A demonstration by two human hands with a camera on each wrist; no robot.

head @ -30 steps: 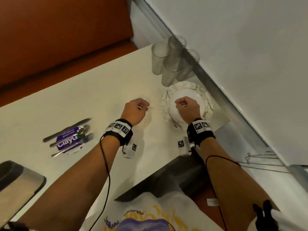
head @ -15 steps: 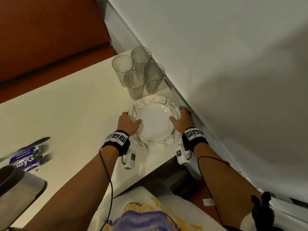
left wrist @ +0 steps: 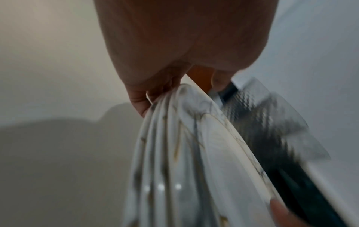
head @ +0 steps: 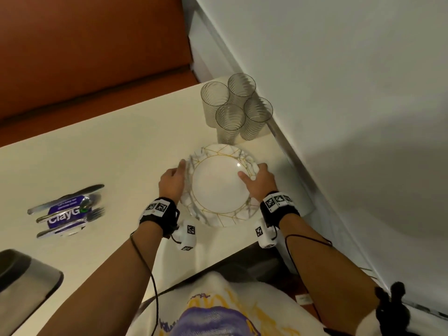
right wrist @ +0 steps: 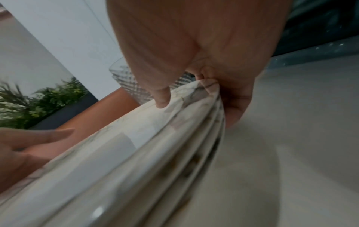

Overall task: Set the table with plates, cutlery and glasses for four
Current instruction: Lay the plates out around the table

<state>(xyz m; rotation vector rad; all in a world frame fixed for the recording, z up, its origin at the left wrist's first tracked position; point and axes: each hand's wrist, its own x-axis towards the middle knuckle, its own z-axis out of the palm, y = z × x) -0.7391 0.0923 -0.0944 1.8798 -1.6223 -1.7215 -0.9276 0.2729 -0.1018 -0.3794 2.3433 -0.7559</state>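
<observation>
Head view: both hands hold a stack of marble-patterned plates [head: 219, 187] with gold lines, sitting at the near right corner of the cream bench [head: 116, 151], close to the wall. The left hand [head: 171, 181] cups the stack's left rim; the right hand [head: 260, 180] takes the right rim, its thumb laid over the top plate. Just beyond the stack stand four ribbed glasses [head: 236, 107], bunched together. Well apart to the left lies the cutlery [head: 68, 209], a knife, spoons and forks, on a purple packet [head: 63, 213] printed "ClayG…", the last letter hidden. A grey bin-like object [head: 21, 284] sits at the near left edge. The wrist straps carry square black-and-white markers.

Left wrist view: the left grip pinches the stack's edge, fingers [left wrist: 139, 99] curled under the lowest rim; several stacked rims show, blurred.

Right wrist view: the right grip pinches likewise, thumb on top and fingers beneath. A glass and green foliage [right wrist: 38, 99] show behind.

Judgement: the task is at its start, with nothing yet laid out. The next move calls for lifting the stack level, both grips firm, and dealing one plate to each of four places.
</observation>
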